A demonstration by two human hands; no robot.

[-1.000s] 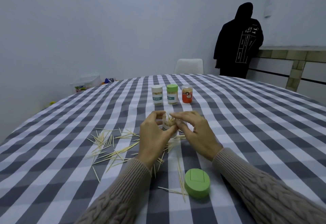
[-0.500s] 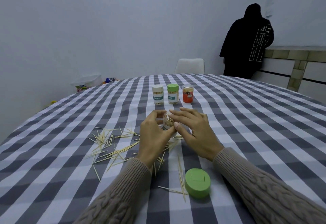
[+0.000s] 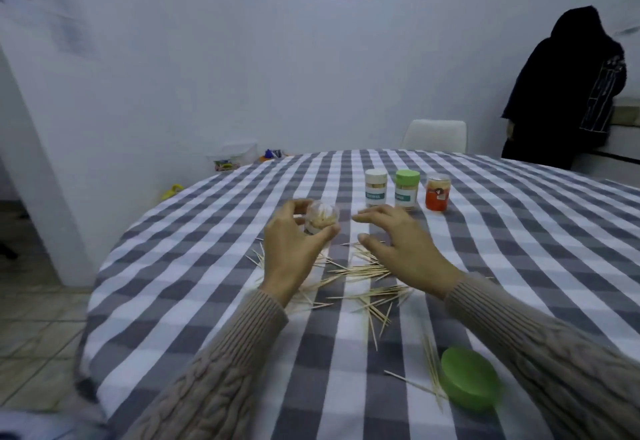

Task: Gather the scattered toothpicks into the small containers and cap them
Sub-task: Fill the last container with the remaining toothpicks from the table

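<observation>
My left hand [image 3: 294,249] is raised, fingers and thumb curled in a grip; my right hand [image 3: 401,245] hovers beside it, fingers loosely spread.

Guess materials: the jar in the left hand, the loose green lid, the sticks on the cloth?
Small clear jar, held in the left hand: likely transparent plastic, since the pale sticks inside show through; motion blur hides the finish.
Round green lid: probably moulded plastic, uniform colour, smooth and dull.
Thin pale toothpicks: look like wood or bamboo, matte tan slivers.

Wooden toothpicks [image 3: 360,271] litter a matt checked cloth tablecloth [image 3: 519,249].
</observation>
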